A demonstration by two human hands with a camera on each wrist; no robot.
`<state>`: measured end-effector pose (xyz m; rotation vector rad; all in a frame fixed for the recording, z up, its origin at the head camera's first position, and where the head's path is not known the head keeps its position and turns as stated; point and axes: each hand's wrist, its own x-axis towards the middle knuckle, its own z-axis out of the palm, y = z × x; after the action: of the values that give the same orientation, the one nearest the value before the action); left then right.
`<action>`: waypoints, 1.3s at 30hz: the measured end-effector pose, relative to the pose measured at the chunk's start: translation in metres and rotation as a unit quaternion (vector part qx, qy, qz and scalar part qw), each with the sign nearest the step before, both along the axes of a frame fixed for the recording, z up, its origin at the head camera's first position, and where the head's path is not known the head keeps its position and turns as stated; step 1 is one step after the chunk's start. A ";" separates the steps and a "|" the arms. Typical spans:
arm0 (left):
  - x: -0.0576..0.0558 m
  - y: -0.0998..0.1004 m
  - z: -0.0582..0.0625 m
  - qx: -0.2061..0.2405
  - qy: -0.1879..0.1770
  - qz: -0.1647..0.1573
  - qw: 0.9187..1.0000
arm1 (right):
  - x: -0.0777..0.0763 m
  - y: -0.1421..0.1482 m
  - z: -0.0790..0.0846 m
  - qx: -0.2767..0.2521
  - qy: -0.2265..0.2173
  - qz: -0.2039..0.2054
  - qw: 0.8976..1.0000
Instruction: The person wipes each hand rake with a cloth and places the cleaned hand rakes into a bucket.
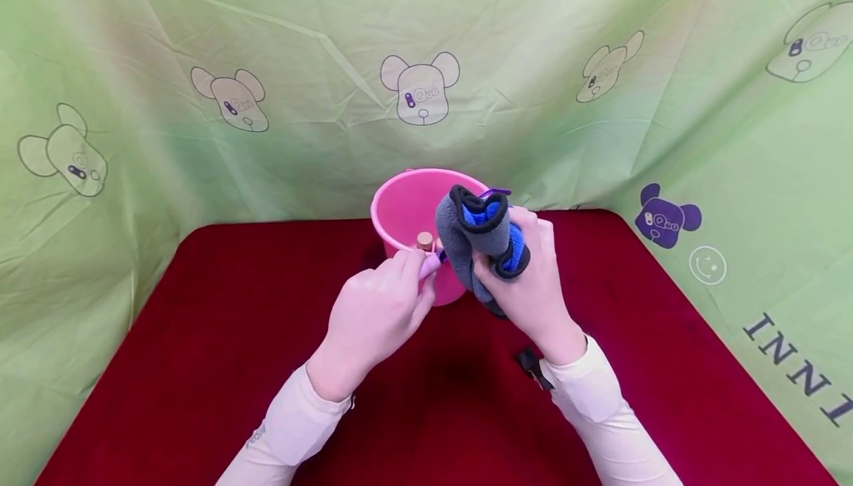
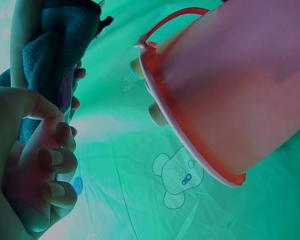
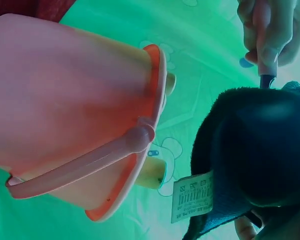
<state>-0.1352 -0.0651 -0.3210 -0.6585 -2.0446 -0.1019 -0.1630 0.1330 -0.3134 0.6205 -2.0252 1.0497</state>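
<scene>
In the head view my left hand (image 1: 376, 308) grips the light purple handle of a utensil (image 1: 430, 264). Its dark neck runs into a folded grey cloth (image 1: 456, 241) with blue lining and black edging. My right hand (image 1: 538, 290) holds that cloth bunched round the utensil. A flat purple end shows past the cloth's far side; the middle is covered, so I cannot tell the utensil's kind. Both hands are raised at the near side of a pink bucket (image 1: 377, 212). In the right wrist view a white label (image 3: 192, 197) hangs off the cloth.
Wooden handle ends (image 2: 156, 115) stick out above the bucket rim. The bucket's carrying handle (image 3: 80, 167) hangs on its side. A dark red cloth covers the table (image 1: 220, 338). Green curtains (image 1: 320, 41) with printed bear heads stand behind and at both sides.
</scene>
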 end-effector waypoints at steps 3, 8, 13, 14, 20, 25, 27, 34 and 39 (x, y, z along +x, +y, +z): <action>0.000 0.000 0.000 -0.014 0.007 0.003 1.000 | -0.001 0.002 0.001 0.000 -0.003 0.002 1.000; -0.001 -0.001 0.001 -0.034 0.021 0.002 0.999 | -0.002 0.006 0.003 -0.009 -0.030 0.009 0.999; -0.001 -0.001 0.002 -0.045 0.029 0.004 0.999 | -0.001 0.007 0.006 -0.018 -0.066 -0.001 0.998; -0.001 -0.002 0.002 -0.049 0.030 0.007 0.998 | -0.001 0.007 0.007 -0.023 -0.074 -0.001 0.997; -0.001 -0.003 0.001 -0.059 0.038 0.013 0.997 | -0.001 0.009 0.010 -0.050 -0.113 0.004 0.992; -0.001 0.000 0.000 -0.063 0.042 0.011 0.997 | -0.003 0.011 0.010 -0.048 -0.112 -0.022 0.992; -0.002 0.001 0.000 -0.066 0.042 0.012 0.997 | -0.003 0.011 0.010 -0.046 -0.113 -0.030 0.992; -0.002 0.001 -0.001 -0.068 0.036 0.017 0.997 | -0.003 0.010 0.010 -0.059 -0.123 -0.032 0.990; -0.002 0.001 -0.002 -0.071 0.033 0.020 0.997 | -0.004 0.009 0.009 -0.068 -0.118 -0.046 0.990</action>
<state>-0.1369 -0.0646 -0.3227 -0.6991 -2.0124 0.0888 -0.1666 0.1418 -0.3046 0.3418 -2.1383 1.2423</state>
